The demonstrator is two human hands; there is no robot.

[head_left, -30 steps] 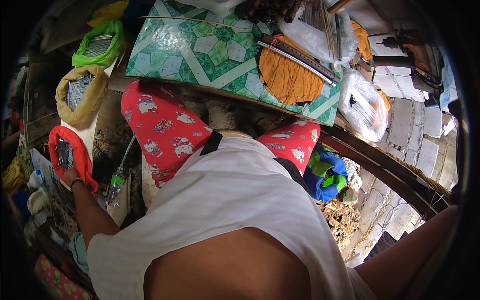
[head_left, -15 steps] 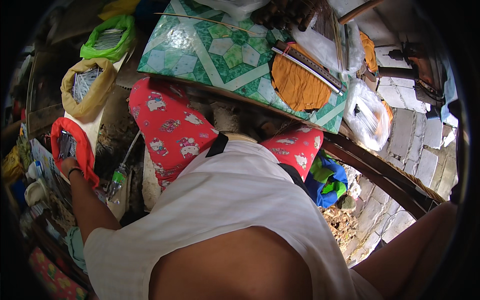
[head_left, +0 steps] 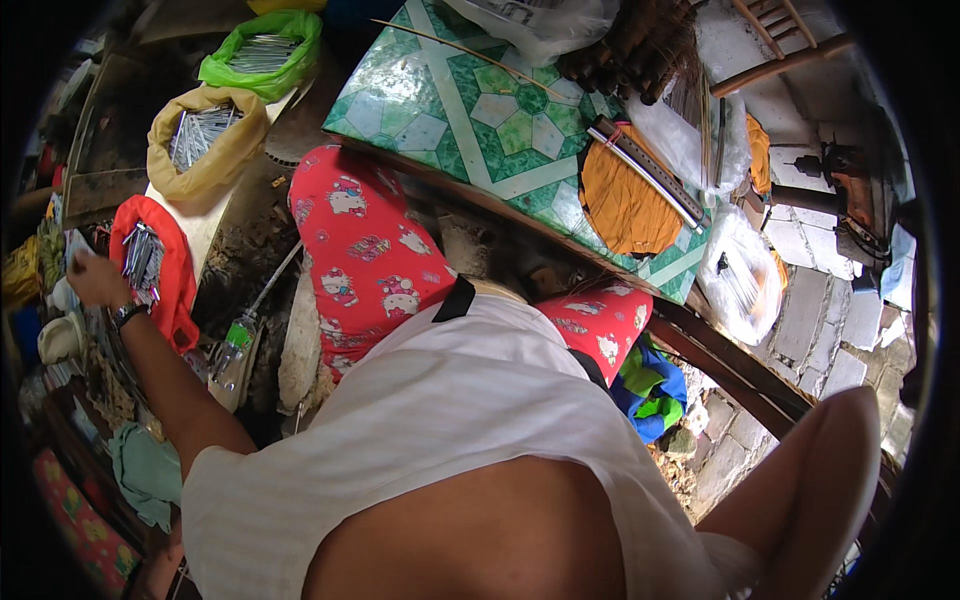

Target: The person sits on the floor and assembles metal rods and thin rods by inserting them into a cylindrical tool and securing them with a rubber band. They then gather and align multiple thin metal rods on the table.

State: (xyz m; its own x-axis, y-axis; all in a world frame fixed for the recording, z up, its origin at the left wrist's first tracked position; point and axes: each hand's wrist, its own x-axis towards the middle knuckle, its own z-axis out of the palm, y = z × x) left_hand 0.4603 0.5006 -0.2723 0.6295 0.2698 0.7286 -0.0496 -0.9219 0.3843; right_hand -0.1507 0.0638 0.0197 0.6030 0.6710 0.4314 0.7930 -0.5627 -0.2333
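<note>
Seen from above, a person's bare left hand (head_left: 97, 280), with a dark band on the wrist, is just left of a red bag (head_left: 178, 262). The hand is blurred, so I cannot tell whether its fingers are spread or closed, whether they hold anything, or whether they touch the red bag. The red bag has its mouth open, showing a bunch of silvery rods (head_left: 143, 262). Just beyond the red bag is an open tan bag (head_left: 165, 155), also with thin metal pieces inside. A clear plastic bottle (head_left: 238, 340) with a green label is near the red bag, to its lower right. Farther beyond the red bag is an open green bag (head_left: 305, 55) of similar pieces. To the right of the red bag are the person's red patterned trousers (head_left: 350, 260). Well to its right is a table (head_left: 390, 105) with a green and white tile pattern, carrying a round orange-brown cloth (head_left: 620, 205) with a silvery tube and a dark one across it. Farthest right of the red bag is the bent right arm (head_left: 800, 480); its right hand is out of view, so I cannot tell how those fingers are.
</note>
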